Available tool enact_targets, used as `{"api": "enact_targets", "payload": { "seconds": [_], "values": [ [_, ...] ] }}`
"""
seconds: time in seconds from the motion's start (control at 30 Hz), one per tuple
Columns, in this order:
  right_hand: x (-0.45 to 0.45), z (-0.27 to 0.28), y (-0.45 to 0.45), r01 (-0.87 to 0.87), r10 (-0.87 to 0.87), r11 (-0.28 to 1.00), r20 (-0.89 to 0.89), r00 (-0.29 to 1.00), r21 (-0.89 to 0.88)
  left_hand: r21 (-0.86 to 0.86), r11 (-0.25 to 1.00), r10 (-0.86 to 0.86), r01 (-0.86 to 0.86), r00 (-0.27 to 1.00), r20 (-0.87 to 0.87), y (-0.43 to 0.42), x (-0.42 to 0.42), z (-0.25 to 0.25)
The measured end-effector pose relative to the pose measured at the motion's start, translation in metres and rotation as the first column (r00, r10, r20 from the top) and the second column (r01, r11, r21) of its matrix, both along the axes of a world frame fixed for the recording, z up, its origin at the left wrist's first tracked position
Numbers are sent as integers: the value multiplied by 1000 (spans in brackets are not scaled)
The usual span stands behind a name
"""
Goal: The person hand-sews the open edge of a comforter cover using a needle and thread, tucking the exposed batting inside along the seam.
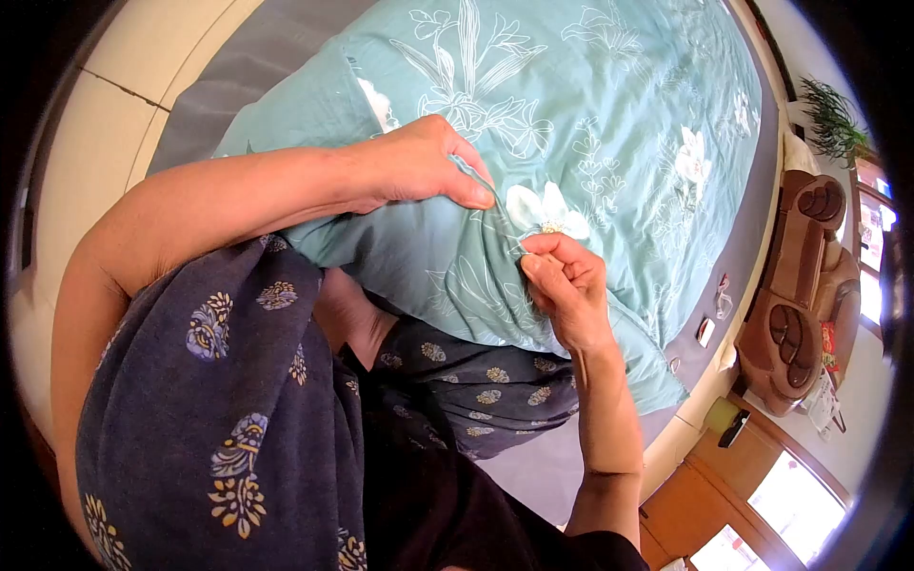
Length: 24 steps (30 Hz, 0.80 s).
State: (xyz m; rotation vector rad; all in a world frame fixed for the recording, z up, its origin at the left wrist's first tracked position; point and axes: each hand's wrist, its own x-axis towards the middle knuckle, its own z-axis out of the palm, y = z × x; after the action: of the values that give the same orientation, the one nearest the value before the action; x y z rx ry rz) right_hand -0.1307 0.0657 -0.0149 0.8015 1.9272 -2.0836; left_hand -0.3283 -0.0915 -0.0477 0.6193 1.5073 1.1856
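Note:
A teal quilt (486, 67) with white flower prints and line-drawn plants is spread in front of me, its near part gathered over my lap. My left hand (419, 169) is closed, pinching a fold of the quilt's edge between thumb and fingers. A short way to the right, my right hand (568, 285) pinches the same edge between thumb and forefinger, its other fingers curled in. The edge runs between the two hands. Whether something thin, such as a needle or thread, is also in the right fingertips is too small to tell.
Under the quilt lies a grey mat (205, 114) on a tiled floor (119, 57). Small items, one of them a white and dark object (705, 331), lie on the mat's right side. Beyond are a brown sofa (790, 276), a green plant (830, 119) and a wooden door (700, 504).

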Motion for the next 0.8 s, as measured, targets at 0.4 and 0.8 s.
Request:
{"api": "enact_targets", "payload": {
  "seconds": [0.4, 0.8],
  "values": [
    [-8, 19, -11, 57, -55, 992, -19, 998, 115, 60, 994, 80, -86, 992, 97, -16, 2, 7],
    [-21, 18, -25, -71, 109, 879, -54, 993, 471, 254, 965, -57, 64, 998, -32, -22, 2, 18]
  ]
}}
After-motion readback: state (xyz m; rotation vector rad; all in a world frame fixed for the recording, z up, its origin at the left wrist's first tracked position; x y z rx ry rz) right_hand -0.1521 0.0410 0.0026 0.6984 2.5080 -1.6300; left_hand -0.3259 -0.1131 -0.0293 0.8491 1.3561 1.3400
